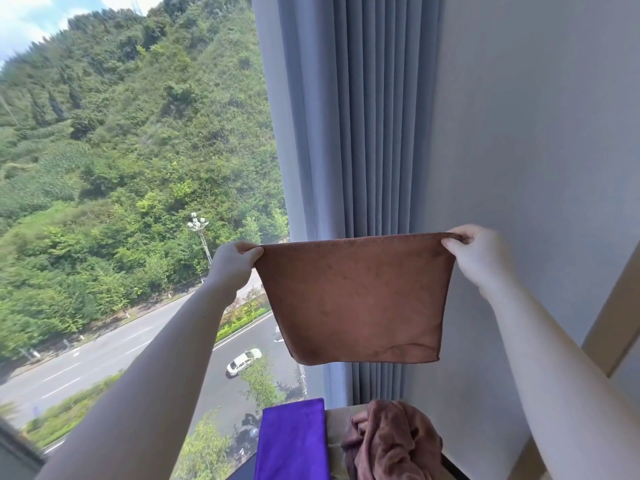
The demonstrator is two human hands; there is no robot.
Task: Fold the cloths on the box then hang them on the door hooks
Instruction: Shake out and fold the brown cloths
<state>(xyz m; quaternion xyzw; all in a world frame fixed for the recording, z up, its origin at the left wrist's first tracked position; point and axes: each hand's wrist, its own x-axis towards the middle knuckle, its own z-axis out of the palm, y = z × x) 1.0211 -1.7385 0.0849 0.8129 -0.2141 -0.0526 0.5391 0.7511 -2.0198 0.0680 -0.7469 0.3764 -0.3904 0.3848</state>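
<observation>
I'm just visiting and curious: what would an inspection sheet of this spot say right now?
Surface: beige box top, only partly in view at the bottom.
Job's things: brown cloth held up, hanging flat; purple cloth lying flat; crumpled pinkish-brown cloth heaped beside it.
Clutter: nothing seen.
Hands: left hand and right hand each pinch a top corner of the brown cloth.
Cables: nothing seen.
Surroundings: grey-blue curtain, pale wall, window over a wooded hillside and road; door hooks not in view.

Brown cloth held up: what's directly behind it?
Behind the brown cloth, pinched by the left hand and right hand, hang grey curtain pleats; their middle stretch is covered.
</observation>
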